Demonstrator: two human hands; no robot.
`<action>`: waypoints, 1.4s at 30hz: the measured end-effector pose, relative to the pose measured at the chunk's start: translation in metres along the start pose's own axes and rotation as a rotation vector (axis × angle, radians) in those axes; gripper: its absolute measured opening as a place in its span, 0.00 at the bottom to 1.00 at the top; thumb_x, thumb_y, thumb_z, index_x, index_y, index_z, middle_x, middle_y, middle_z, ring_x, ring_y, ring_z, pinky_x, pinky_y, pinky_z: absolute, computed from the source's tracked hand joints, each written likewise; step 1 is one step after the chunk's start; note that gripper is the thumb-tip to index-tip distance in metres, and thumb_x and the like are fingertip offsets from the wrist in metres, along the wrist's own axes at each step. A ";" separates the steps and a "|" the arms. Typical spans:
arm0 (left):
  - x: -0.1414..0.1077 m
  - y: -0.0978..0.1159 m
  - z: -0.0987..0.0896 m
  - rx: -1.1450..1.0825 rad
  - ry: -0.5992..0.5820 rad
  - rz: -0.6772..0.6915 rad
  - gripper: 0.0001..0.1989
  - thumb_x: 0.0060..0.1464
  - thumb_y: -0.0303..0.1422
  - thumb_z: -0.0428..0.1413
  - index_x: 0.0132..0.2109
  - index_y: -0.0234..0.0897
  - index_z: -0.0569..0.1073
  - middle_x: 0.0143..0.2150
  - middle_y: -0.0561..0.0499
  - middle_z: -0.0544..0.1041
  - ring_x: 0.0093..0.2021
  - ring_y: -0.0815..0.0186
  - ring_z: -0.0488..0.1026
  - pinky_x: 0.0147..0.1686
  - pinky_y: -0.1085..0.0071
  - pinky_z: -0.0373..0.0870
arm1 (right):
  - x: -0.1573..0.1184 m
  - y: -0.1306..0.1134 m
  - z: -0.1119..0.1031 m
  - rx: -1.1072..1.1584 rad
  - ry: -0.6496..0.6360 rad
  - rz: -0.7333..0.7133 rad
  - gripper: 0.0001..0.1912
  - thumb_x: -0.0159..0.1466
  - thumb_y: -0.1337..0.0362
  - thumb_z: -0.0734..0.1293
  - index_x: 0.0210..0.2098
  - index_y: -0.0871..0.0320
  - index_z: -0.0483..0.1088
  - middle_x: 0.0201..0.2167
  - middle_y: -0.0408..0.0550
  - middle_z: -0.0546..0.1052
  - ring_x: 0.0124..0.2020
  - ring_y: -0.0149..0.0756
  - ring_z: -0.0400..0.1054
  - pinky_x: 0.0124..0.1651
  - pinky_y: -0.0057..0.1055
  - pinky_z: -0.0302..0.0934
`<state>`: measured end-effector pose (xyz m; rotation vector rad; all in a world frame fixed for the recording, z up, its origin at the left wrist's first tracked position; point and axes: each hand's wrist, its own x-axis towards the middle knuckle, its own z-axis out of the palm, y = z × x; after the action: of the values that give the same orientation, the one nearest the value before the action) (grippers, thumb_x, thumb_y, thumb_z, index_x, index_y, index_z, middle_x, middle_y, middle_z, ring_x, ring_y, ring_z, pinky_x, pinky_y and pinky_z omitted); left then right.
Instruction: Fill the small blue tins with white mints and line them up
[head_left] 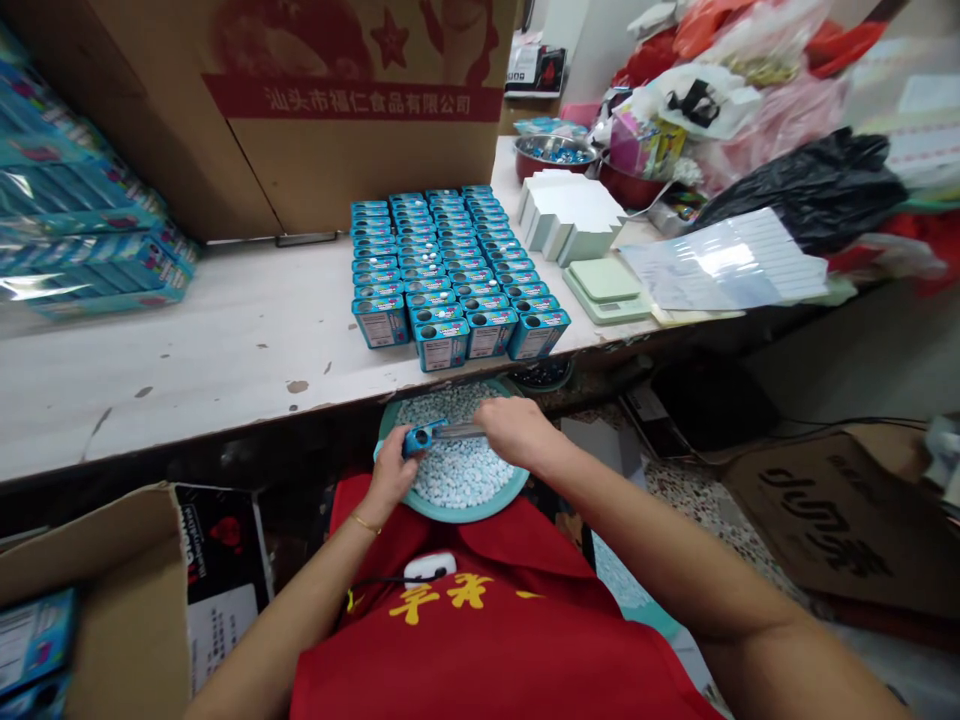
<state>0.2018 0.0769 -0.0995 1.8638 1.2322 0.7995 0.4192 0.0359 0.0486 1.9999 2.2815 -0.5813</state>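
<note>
My left hand (391, 468) is closed round a small blue candy tin (418, 438), tilted so that a dark round opening shows. In my right hand (514, 430) is a slim metal scoop (459, 431), its far end right at the tin. Whether anything lies in the scoop is too small to tell. Both hands are over a green basin (459, 515) full of small white and pale blue candies (465, 478). Just beyond, on the white table (247, 370), rows of blue tins (450, 265) stand upright with round openings on top, a few white candies lying on them.
A big cardboard box (360, 160) backs the table, with wrapped blue packs (97, 240) at left. Right of the tins are a pale green scale (607, 290), white card stacks (570, 205) and plastic bags (810, 190). An open carton (135, 580) stands low at left.
</note>
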 end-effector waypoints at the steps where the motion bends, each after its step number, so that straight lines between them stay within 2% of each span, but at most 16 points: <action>1: -0.002 0.000 -0.005 -0.033 0.020 -0.036 0.18 0.44 0.32 0.55 0.46 0.37 0.66 0.41 0.48 0.72 0.42 0.61 0.69 0.45 0.65 0.64 | -0.003 0.011 0.007 -0.027 -0.004 0.046 0.16 0.58 0.74 0.56 0.39 0.59 0.72 0.40 0.56 0.75 0.45 0.42 0.68 0.46 0.35 0.59; 3: -0.006 -0.003 -0.017 -0.107 0.068 -0.108 0.19 0.44 0.35 0.56 0.46 0.38 0.66 0.39 0.50 0.72 0.40 0.62 0.69 0.44 0.66 0.64 | -0.006 0.033 0.030 -0.059 -0.030 0.155 0.18 0.59 0.75 0.55 0.41 0.57 0.71 0.41 0.54 0.75 0.45 0.39 0.68 0.45 0.32 0.59; 5: -0.010 -0.008 -0.026 -0.180 0.121 -0.157 0.21 0.42 0.37 0.59 0.45 0.38 0.66 0.38 0.51 0.72 0.39 0.63 0.69 0.44 0.66 0.65 | 0.000 0.044 0.064 0.023 -0.083 0.252 0.18 0.60 0.75 0.54 0.42 0.58 0.71 0.43 0.55 0.74 0.46 0.38 0.68 0.45 0.31 0.60; 7: -0.012 -0.012 -0.032 -0.239 0.162 -0.185 0.22 0.41 0.38 0.60 0.44 0.38 0.66 0.39 0.51 0.72 0.39 0.63 0.70 0.44 0.65 0.65 | 0.015 0.041 0.104 0.084 -0.105 0.281 0.19 0.61 0.74 0.53 0.42 0.59 0.72 0.43 0.55 0.75 0.46 0.38 0.68 0.46 0.31 0.60; 10: -0.012 -0.012 -0.033 -0.278 0.189 -0.205 0.22 0.41 0.38 0.61 0.44 0.37 0.65 0.39 0.50 0.72 0.40 0.63 0.70 0.45 0.64 0.65 | 0.042 0.019 0.152 0.205 -0.068 0.290 0.20 0.61 0.74 0.54 0.47 0.58 0.71 0.46 0.52 0.74 0.49 0.39 0.66 0.50 0.32 0.58; 13: -0.011 -0.006 -0.033 -0.291 0.205 -0.222 0.21 0.41 0.39 0.60 0.42 0.37 0.65 0.39 0.50 0.72 0.40 0.63 0.70 0.46 0.63 0.65 | 0.062 0.007 0.177 0.339 -0.022 0.303 0.21 0.61 0.72 0.55 0.49 0.57 0.70 0.49 0.52 0.73 0.51 0.40 0.65 0.52 0.33 0.57; 16: -0.010 -0.003 -0.037 -0.311 0.221 -0.236 0.21 0.41 0.39 0.60 0.42 0.37 0.65 0.39 0.50 0.72 0.39 0.63 0.70 0.45 0.64 0.66 | 0.065 0.016 0.180 0.444 0.002 0.283 0.18 0.61 0.71 0.57 0.46 0.57 0.72 0.48 0.49 0.74 0.50 0.38 0.66 0.51 0.33 0.58; 20: -0.009 -0.008 -0.041 -0.319 0.241 -0.218 0.22 0.40 0.39 0.61 0.43 0.37 0.65 0.40 0.50 0.72 0.40 0.64 0.70 0.45 0.64 0.66 | 0.050 0.040 0.160 0.544 0.043 0.245 0.18 0.59 0.73 0.59 0.45 0.56 0.73 0.42 0.46 0.77 0.43 0.34 0.69 0.46 0.30 0.61; 23: -0.006 -0.009 -0.035 -0.289 0.225 -0.187 0.22 0.41 0.38 0.61 0.43 0.37 0.65 0.39 0.51 0.72 0.40 0.64 0.70 0.45 0.65 0.65 | 0.032 0.052 0.127 0.621 0.102 0.178 0.18 0.57 0.73 0.59 0.44 0.58 0.73 0.38 0.47 0.78 0.37 0.33 0.70 0.42 0.29 0.62; 26: -0.003 -0.003 -0.023 -0.186 0.172 -0.141 0.20 0.44 0.37 0.58 0.45 0.37 0.64 0.39 0.50 0.71 0.40 0.63 0.69 0.44 0.66 0.65 | 0.017 0.053 0.087 0.648 0.154 0.060 0.17 0.56 0.73 0.60 0.41 0.59 0.75 0.36 0.47 0.77 0.36 0.33 0.69 0.41 0.28 0.61; 30: 0.000 0.004 -0.006 -0.033 0.064 -0.076 0.18 0.46 0.33 0.55 0.47 0.38 0.64 0.41 0.49 0.71 0.42 0.62 0.68 0.45 0.65 0.64 | 0.008 0.037 0.038 0.430 0.097 -0.033 0.17 0.58 0.72 0.59 0.40 0.56 0.75 0.36 0.46 0.77 0.39 0.34 0.69 0.42 0.27 0.59; 34: -0.001 0.004 0.004 0.058 0.026 0.019 0.18 0.46 0.29 0.53 0.47 0.38 0.64 0.44 0.47 0.69 0.46 0.60 0.67 0.47 0.64 0.62 | 0.006 0.007 0.005 0.078 -0.048 0.013 0.16 0.56 0.73 0.58 0.36 0.56 0.76 0.36 0.50 0.77 0.42 0.42 0.69 0.42 0.32 0.59; 37: -0.002 0.003 0.005 0.092 0.011 0.076 0.18 0.45 0.28 0.52 0.47 0.37 0.65 0.44 0.46 0.70 0.46 0.59 0.66 0.47 0.63 0.62 | 0.007 -0.016 -0.009 -0.097 -0.107 0.018 0.16 0.55 0.74 0.59 0.37 0.60 0.75 0.36 0.57 0.77 0.41 0.47 0.70 0.41 0.37 0.60; 42: -0.002 0.002 0.006 0.112 0.020 0.072 0.17 0.45 0.28 0.52 0.46 0.36 0.66 0.43 0.46 0.70 0.45 0.60 0.67 0.47 0.63 0.63 | 0.008 -0.043 -0.021 -0.174 -0.081 -0.005 0.16 0.60 0.71 0.56 0.42 0.63 0.72 0.38 0.60 0.76 0.42 0.43 0.70 0.43 0.36 0.61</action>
<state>0.2070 0.0725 -0.1012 2.0049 1.2510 0.8044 0.3804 0.0456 0.0762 1.8565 2.2077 -0.4380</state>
